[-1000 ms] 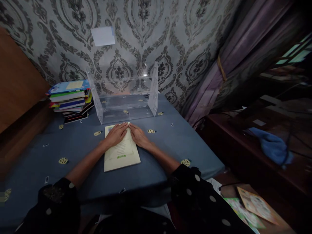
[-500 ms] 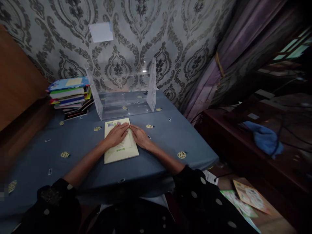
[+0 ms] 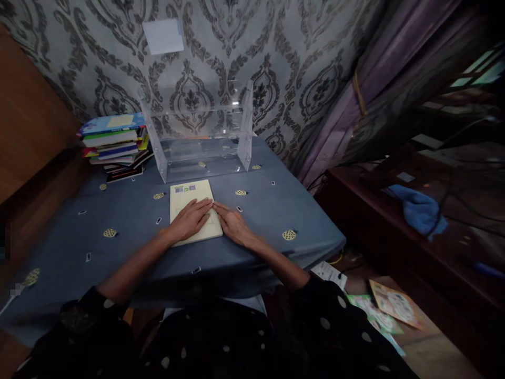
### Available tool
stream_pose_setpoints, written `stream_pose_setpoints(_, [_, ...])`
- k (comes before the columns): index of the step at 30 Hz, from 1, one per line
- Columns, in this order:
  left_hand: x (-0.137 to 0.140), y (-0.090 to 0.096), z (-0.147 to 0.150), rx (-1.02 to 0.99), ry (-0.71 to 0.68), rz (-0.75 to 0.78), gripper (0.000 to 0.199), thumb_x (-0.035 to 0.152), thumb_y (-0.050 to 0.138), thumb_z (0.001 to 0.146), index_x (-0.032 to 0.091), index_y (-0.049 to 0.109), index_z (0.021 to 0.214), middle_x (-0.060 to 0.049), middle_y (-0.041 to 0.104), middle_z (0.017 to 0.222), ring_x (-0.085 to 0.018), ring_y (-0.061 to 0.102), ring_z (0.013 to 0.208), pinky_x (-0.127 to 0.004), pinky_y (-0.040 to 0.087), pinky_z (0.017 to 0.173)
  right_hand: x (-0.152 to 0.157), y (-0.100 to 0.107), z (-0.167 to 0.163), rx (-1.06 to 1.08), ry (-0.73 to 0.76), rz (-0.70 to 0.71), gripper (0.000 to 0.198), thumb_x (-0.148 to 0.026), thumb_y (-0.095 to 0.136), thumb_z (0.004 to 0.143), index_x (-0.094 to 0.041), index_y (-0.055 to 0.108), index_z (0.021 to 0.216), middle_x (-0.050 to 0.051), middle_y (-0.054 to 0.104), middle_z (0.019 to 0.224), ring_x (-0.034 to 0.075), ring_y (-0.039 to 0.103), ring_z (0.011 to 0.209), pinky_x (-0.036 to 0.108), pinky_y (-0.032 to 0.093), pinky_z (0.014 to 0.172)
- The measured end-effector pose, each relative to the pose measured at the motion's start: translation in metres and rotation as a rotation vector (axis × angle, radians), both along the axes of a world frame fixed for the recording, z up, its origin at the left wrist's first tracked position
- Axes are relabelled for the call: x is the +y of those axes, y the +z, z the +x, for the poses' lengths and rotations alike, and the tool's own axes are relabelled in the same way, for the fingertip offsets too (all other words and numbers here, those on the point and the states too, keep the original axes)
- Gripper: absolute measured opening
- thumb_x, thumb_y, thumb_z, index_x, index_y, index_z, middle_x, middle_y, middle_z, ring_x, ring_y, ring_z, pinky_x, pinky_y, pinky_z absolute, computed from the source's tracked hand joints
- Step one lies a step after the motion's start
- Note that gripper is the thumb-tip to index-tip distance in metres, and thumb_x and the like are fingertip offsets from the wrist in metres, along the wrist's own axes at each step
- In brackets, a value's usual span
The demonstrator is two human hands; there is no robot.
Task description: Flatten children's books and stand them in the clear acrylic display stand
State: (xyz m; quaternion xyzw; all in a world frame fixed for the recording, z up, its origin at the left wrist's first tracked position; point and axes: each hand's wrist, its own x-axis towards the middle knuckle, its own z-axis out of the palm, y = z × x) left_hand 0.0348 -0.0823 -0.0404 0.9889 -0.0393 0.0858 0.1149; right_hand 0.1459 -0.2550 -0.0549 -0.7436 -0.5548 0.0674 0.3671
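A pale yellow book [image 3: 189, 196] lies flat on the blue tablecloth, with small printed marks and codes near its far edge. My left hand [image 3: 192, 218] rests palm down across the middle of the book, its fingers stretched out together. At the book's right edge lies my right hand [image 3: 234, 223], fingers extended, with its fingertips meeting those of the left. Part of the book's cover is hidden under the left hand. Just beyond the book stands a clear acrylic rack [image 3: 201, 152] with upright side panels.
A stack of books [image 3: 114, 142] sits at the back left of the table [image 3: 260, 210]. Behind rises a patterned wall with a white card [image 3: 162, 36]. To the right are a purple curtain [image 3: 335, 116], a dark red bench with a blue cloth [image 3: 418, 210], and booklets [image 3: 394, 305] low down.
The camera view has tilted down slightly, so the table and rack sit higher. Both hands have slid a little toward me over the book, uncovering more of its far end.
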Motion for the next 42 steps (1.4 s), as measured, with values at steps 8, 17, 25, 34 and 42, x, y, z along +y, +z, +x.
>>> stream_pose_setpoints(8, [-0.019,0.0,-0.022,0.008,-0.036,-0.009,0.047,0.03,0.034,0.102,0.018,0.045,0.147,-0.009,0.047,0.154,-0.02,0.039,0.145,-0.046,0.027,0.122,-0.026,-0.004,-0.017,-0.004,0.024,0.029,0.054,-0.012,0.04,0.095,-0.021,0.048,0.147,0.009,0.053,0.149,0.021,0.049,0.139,0.047,0.04,0.117])
stream_pose_setpoints(17, [-0.048,-0.003,-0.055,-0.038,-0.052,0.01,0.048,0.03,0.033,0.105,0.02,0.038,0.151,-0.009,0.045,0.155,-0.018,0.036,0.147,-0.044,0.026,0.123,-0.058,-0.005,-0.045,-0.088,0.015,0.022,0.054,-0.012,0.036,0.096,-0.019,0.045,0.149,0.012,0.053,0.148,0.023,0.05,0.137,0.047,0.043,0.115])
stream_pose_setpoints(25, [-0.072,-0.009,-0.076,-0.065,0.016,0.08,0.049,0.032,0.031,0.106,0.017,0.035,0.152,-0.01,0.044,0.155,-0.02,0.037,0.146,-0.044,0.028,0.123,-0.064,-0.016,-0.051,-0.198,-0.01,0.063,0.054,-0.011,0.035,0.096,-0.019,0.046,0.148,0.013,0.055,0.146,0.025,0.05,0.137,0.049,0.045,0.114])
stream_pose_setpoints(34, [-0.038,-0.006,-0.101,-0.072,0.091,0.005,0.045,0.036,0.031,0.107,0.022,0.046,0.147,-0.006,0.05,0.151,-0.016,0.044,0.142,-0.04,0.034,0.12,-0.06,-0.01,-0.049,-0.364,-0.01,0.056,0.043,-0.017,0.044,0.099,-0.014,0.054,0.141,0.015,0.06,0.14,0.029,0.049,0.138,0.055,0.046,0.111])
stream_pose_setpoints(42, [0.056,-0.003,-0.054,0.016,0.244,-0.133,0.049,0.039,0.033,0.104,0.016,0.054,0.141,-0.01,0.049,0.151,-0.022,0.043,0.142,-0.044,0.034,0.119,-0.031,0.01,-0.051,-0.366,0.101,-0.053,0.042,-0.024,0.048,0.099,-0.014,0.055,0.139,0.016,0.059,0.141,0.029,0.045,0.141,0.057,0.039,0.115])
